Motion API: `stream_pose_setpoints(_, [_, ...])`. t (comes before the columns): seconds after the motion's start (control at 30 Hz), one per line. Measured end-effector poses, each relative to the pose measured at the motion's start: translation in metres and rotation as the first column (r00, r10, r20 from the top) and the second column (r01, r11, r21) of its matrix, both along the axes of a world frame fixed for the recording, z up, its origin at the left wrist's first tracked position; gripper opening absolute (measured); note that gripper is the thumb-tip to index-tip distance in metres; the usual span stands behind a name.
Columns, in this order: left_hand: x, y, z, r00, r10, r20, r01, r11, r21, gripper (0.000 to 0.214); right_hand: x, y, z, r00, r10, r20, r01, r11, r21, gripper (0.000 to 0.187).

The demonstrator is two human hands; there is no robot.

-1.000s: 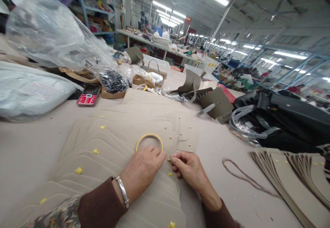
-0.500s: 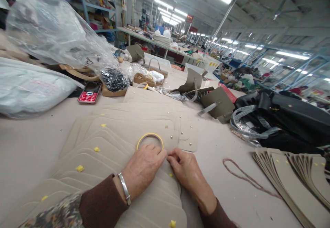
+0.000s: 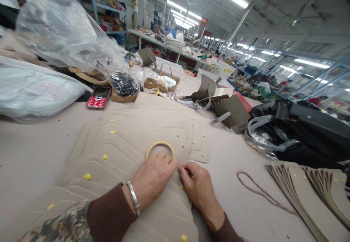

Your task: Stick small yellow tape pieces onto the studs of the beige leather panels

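On the far left of the work table (image 3: pixel 32 154) lies a white plastic sack (image 3: pixel 35 88), its printed label too blurred to read; a clear plastic bag (image 3: pixel 60 30) billows behind it; a red mobile phone (image 3: pixel 98 97) lies just beyond, and next to it a bag of small black parts (image 3: pixel 124 84) sits on a cardboard tray (image 3: pixel 161 83). In front of me is a stack of beige leather panels (image 3: pixel 123 143) with brass studs (image 3: pixel 177 135), dotted with yellow scraps (image 3: pixel 87 176); a yellow tape ring (image 3: pixel 160 148) lies on top. My left hand (image 3: pixel 153 178) rests on the stack, its fingers against the ring; my right hand (image 3: pixel 198 187) is just beside it, fingertips (image 3: pixel 183 171) at the panel edge, and I cannot tell whether they pinch anything. Further right are olive leather bag pieces (image 3: pixel 232 110), a brown cord (image 3: pixel 259 191), a black bag in plastic (image 3: pixel 300 125) and fanned panels (image 3: pixel 306 194).
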State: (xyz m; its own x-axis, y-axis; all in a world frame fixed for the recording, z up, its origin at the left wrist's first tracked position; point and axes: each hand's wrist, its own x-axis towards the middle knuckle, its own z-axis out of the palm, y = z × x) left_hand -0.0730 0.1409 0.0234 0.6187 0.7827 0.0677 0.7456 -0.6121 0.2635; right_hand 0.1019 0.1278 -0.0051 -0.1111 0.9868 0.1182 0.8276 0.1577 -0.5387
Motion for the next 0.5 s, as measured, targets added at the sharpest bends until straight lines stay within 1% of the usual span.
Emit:
stream_pose_setpoints(0.1, [-0.002,-0.002,0.002,1.0,-0.003,0.03,0.003,1.0,-0.002,0.016,-0.002,0.004,0.003,0.999,-0.005,0.033,0.006,1.0,-0.022,0.017])
stream_pose_setpoints(0.17, [-0.004,-0.003,0.002,0.999,-0.001,0.05,0.003,1.0,-0.027,0.016,0.0,0.005,0.007,0.999,0.018,0.043,-0.015,0.997,-0.072,0.016])
stream_pose_setpoints(0.27, [-0.009,-0.003,0.0,0.996,0.006,0.087,-0.003,0.999,-0.039,0.017,0.005,0.004,0.017,0.991,0.122,0.053,-0.113,0.983,-0.147,0.024])
stream_pose_setpoints(0.37, [-0.013,0.002,-0.005,0.98,-0.005,0.199,-0.002,0.999,0.034,0.018,0.01,0.003,0.022,0.974,0.217,0.067,-0.203,0.964,-0.174,0.036])
stream_pose_setpoints(0.43, [-0.016,0.005,-0.008,0.957,-0.038,0.286,0.011,0.995,0.094,0.018,0.013,0.003,0.022,0.973,0.23,0.015,-0.224,0.959,-0.173,0.035])
stream_pose_setpoints(0.5, [-0.017,0.006,-0.01,0.934,-0.072,0.351,0.024,0.99,0.138,0.021,0.014,0.005,0.02,0.977,0.18,-0.116,-0.194,0.973,-0.123,0.026])
